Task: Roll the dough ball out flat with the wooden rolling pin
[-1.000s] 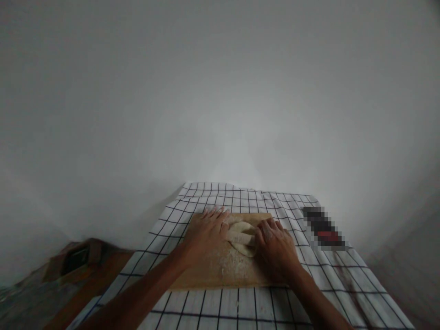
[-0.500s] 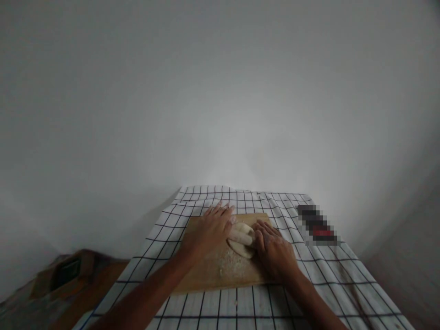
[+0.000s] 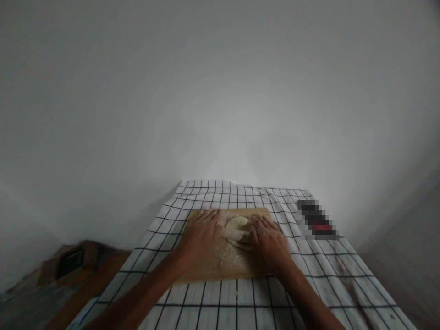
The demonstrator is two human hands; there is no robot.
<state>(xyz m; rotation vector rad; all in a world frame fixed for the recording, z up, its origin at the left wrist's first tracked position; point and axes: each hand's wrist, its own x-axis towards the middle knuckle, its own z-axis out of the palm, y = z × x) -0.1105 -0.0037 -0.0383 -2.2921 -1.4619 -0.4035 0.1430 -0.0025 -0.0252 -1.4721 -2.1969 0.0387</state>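
Checked cloth [image 3: 209, 300], rolling pin [image 3: 238, 235] sideways, dough [image 3: 238, 222] beneath

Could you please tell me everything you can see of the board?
The board looks wooden: light brown, flat and roughly rectangular, with straight front and back edges. It lies flat on the checked cloth. White powder, apparently flour, is scattered over it, and pale flattened dough rests right of its middle. The left hand covers part of its left side, the right hand much of its right; whether either presses on the wood is unclear.
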